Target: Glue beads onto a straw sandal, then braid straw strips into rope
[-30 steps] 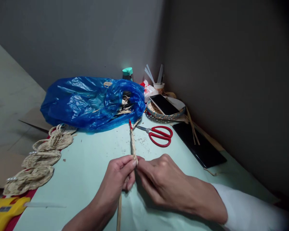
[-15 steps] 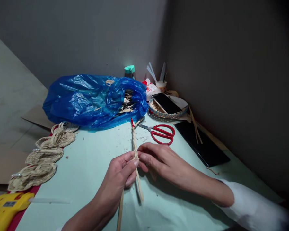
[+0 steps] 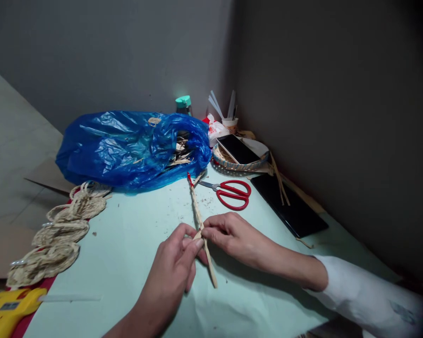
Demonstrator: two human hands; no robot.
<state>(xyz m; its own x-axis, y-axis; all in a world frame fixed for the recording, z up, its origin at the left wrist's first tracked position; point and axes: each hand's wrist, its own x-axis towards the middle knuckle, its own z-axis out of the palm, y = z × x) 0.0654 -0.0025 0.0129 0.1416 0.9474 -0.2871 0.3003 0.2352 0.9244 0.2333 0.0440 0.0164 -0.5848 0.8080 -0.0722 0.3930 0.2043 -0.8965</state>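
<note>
A thin braid of pale dried-plant strips (image 3: 195, 202) runs from a red tie at its far end toward me. My left hand (image 3: 178, 260) pinches the near end of the braid between thumb and fingers. My right hand (image 3: 234, 237) is closed on the same spot from the right, its thumb and index finger touching the strips. One loose flat strip (image 3: 211, 270) hangs out below the fingers toward me. The exact hold of each strip is partly hidden by the fingertips. Just beyond my right hand lie red-handled scissors (image 3: 234, 194).
A blue plastic bag (image 3: 116, 145) stuffed with dried strips lies at the back. Woven loops (image 3: 59, 232) line the left edge, above a yellow glue gun (image 3: 14, 307). A black tablet (image 3: 292, 206) and a basket (image 3: 239, 162) with a phone (image 3: 238, 149) are on the right.
My right fingers have closed in on the braid's near end. The loose strip has swung to the right, and the strip that hung below my left hand no longer shows. The view has shifted slightly.
</note>
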